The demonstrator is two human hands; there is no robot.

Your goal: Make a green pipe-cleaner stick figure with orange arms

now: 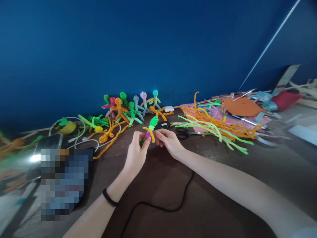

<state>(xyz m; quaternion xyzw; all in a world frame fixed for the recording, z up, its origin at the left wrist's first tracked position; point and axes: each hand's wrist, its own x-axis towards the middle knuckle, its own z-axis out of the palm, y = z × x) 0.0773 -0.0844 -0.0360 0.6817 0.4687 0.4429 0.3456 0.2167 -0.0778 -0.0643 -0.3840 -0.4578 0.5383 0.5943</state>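
Between my hands is a small pipe-cleaner figure (153, 123) with a green coiled head, yellow-orange arms and a purple body. My left hand (138, 145) is closed round its lower body, thumb on the purple part; a bit of green shows below the fingers. My right hand (168, 140) is closed in a pinch at the figure's right side, near the end of a yellow-orange arm. Whether those fingertips grip the arm is too small to tell. Behind, several finished pipe-cleaner figures (118, 107) in green, orange, pink and blue lean against the blue wall.
Loose orange and light-green pipe cleaners (220, 127) lie at right, beside scissors (184, 133) and a black-handled tool (162, 125). Orange paper (241, 106) lies farther right. A white cable (81, 134) is at left, a black cord (158, 209) in front. A white case (169, 108) stands near the wall.
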